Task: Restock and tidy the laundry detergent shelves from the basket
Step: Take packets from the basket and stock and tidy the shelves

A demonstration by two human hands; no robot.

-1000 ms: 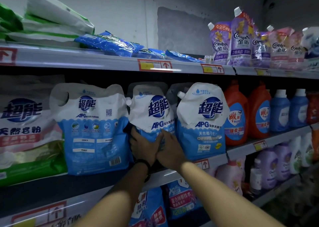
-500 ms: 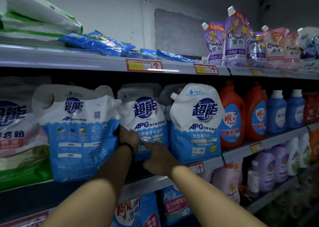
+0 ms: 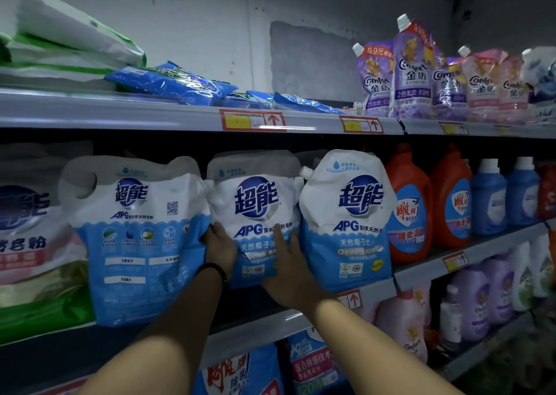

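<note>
Your detergent pouch (image 3: 255, 202) stands upright on the middle shelf (image 3: 264, 322), wedged between two neighbouring pouches (image 3: 346, 223); your left hand (image 3: 221, 250) grips its left edge; your right hand (image 3: 288, 270) presses straight fingers on its lower front; it lies directly ahead, both hands equally near.

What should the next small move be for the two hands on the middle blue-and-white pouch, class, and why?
Probably draw the middle pouch forward to the shelf edge. The left hand holds its left side, the right hand lies flat on its front, and its base seems to sit behind the right pouch beside it.
</note>
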